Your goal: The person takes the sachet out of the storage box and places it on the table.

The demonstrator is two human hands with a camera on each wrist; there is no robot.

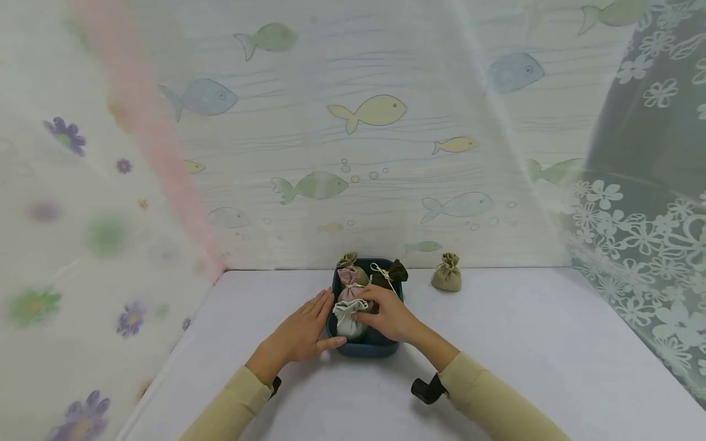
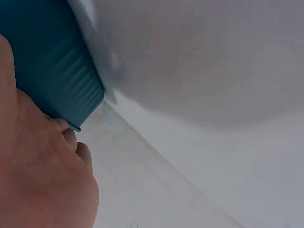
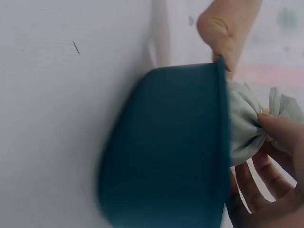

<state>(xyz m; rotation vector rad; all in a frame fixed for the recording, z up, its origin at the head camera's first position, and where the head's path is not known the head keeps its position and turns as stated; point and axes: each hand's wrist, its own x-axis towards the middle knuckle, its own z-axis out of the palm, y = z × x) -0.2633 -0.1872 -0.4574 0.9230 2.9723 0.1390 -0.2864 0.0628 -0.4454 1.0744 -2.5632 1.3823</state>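
My right hand pinches a pale grey-green drawstring pouch at its gathered neck, thumb on one side and fingers on the other. The pouch is in the near left part of a dark blue plastic basket; the right wrist view shows its body rising above the rim. My left hand lies against the basket's left side with fingers stretched along it and the thumb at the near rim. Behind the pale pouch are pink pouches, and a dark brown pouch leans over the far right corner.
A tan pouch stands on the white table, right of the basket near the back edge. Fish-printed sheer fabric hangs behind the table, with flowered fabric at the left and lace at the right.
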